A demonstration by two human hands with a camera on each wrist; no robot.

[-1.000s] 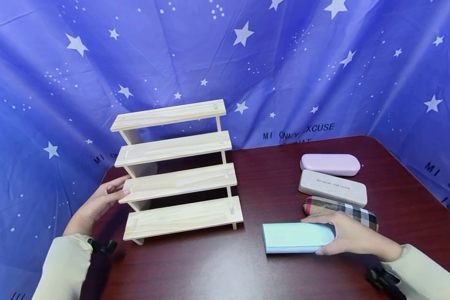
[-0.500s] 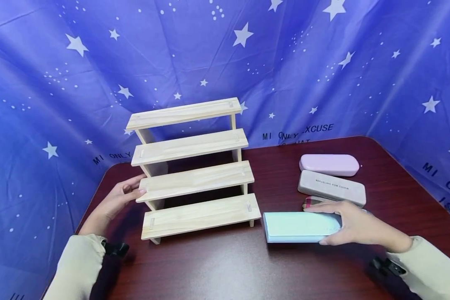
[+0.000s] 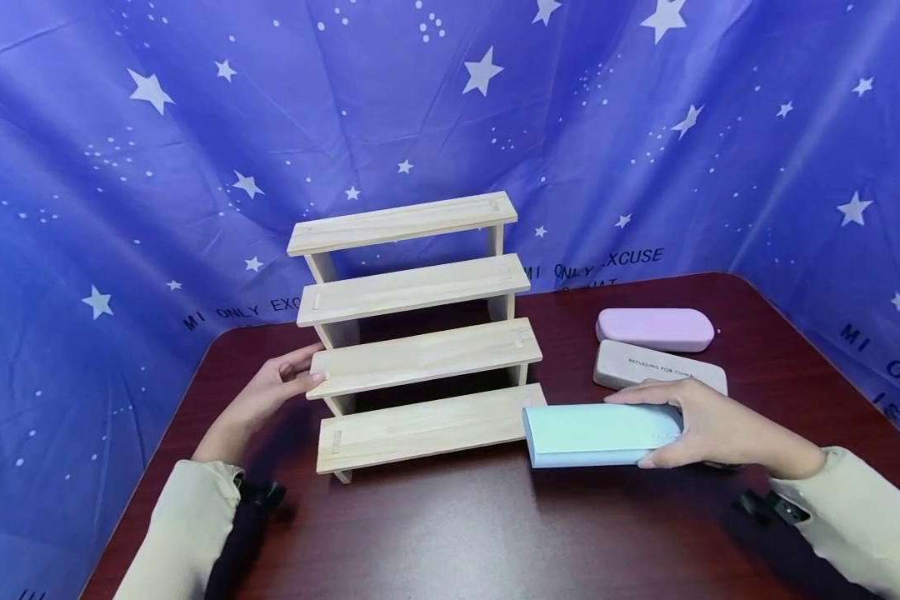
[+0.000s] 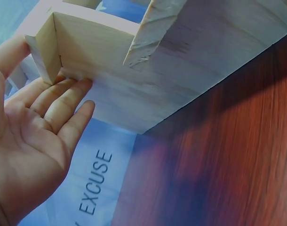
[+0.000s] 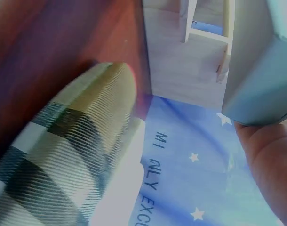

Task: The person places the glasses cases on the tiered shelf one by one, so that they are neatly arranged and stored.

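Observation:
A pale wooden stepped shelf (image 3: pixel 420 364) with several tiers stands on the table. My left hand (image 3: pixel 270 392) grips the left end of its second-lowest board, thumb on top; in the left wrist view the fingers (image 4: pixel 61 110) reach beneath the board against the side panel (image 4: pixel 101 75). My right hand (image 3: pixel 708 425) holds a light blue glasses case (image 3: pixel 596 433) by its right end, thumb at the near side and fingers at the far side. The case is raised above the table, its left end overlapping the lowest board's right end in the head view.
Right of the shelf lie a lilac glasses case (image 3: pixel 656 329) and a grey glasses case (image 3: pixel 630 365) with lettering. A plaid case (image 5: pixel 73 146) lies close by, mostly hidden behind my right hand in the head view. A blue starry curtain (image 3: pixel 390 108) hangs behind the table (image 3: pixel 450 533).
My left hand has slid the shelf to the right. The light blue case has risen and moved away from me in my right hand, its left end now overlapping the lowest board in view.

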